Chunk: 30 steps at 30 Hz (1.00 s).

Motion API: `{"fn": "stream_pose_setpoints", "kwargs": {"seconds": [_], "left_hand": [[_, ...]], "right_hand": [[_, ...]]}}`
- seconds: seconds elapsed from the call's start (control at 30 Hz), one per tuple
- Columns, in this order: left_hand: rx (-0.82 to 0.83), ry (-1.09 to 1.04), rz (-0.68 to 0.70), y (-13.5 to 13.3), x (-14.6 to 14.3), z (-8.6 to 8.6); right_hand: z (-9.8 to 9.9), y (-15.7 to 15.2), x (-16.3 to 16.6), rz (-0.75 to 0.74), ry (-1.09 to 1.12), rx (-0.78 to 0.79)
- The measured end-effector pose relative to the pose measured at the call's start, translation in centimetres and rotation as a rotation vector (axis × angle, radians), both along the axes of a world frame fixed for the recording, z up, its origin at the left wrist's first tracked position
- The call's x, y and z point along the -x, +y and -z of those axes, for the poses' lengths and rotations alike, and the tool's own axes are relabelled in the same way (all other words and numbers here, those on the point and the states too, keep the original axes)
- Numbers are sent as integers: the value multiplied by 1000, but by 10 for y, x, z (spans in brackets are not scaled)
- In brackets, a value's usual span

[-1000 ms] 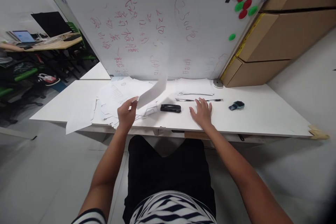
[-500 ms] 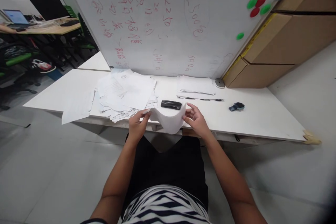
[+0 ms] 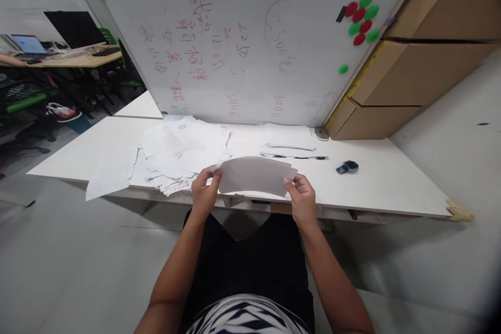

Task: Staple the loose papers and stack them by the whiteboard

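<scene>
Between my two hands, sheets of paper (image 3: 252, 175) are stretched out near the table's front edge, slightly bowed, with a second edge showing at the right. My left hand (image 3: 205, 188) pinches their left end between thumb and fingers. At the right end, my right hand (image 3: 301, 193) pinches the lower right corner. The black stapler seen earlier is hidden behind the paper. To the left of the held sheets lies a messy pile of papers (image 3: 183, 146), some hanging over the front edge.
A whiteboard (image 3: 219, 52) with red writing stands behind the white table (image 3: 376, 188). Flat sheets (image 3: 289, 136) and a dark thin strip (image 3: 293, 156) lie before it. A dark wristwatch (image 3: 347, 167) rests further right. Cardboard boxes (image 3: 410, 73) are stacked at the right. A person's arm (image 3: 11, 60) shows at the far-left desk.
The paper has gone from sagging in a curve to stretched nearly flat. My right hand has moved away from my left, and the stapler is now covered. The view has tilted up slightly.
</scene>
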<state>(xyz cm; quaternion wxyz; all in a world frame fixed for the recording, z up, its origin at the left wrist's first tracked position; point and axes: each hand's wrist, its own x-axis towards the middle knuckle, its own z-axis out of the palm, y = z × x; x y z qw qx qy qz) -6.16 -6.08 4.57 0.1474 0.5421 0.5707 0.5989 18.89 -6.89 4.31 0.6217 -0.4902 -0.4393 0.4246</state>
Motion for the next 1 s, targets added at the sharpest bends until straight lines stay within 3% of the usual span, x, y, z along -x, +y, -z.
{"fn": "stream_pose_setpoints", "kwargs": {"seconds": [0.2, 0.43, 0.6, 0.77, 0.9, 1.0], "left_hand": [[132, -181, 200, 10, 2, 15], [368, -367, 447, 22, 13, 25], [486, -299, 464, 23, 16, 26], [571, -118, 536, 22, 24, 10], [534, -35, 642, 19, 24, -2], [533, -17, 670, 17, 21, -1]], "right_hand": [[13, 6, 11, -173, 51, 132], [26, 12, 12, -240, 54, 250], [22, 10, 11, -315, 28, 297], [20, 8, 13, -271, 34, 278], [30, 10, 16, -272, 38, 229], [35, 11, 15, -253, -6, 226]]}}
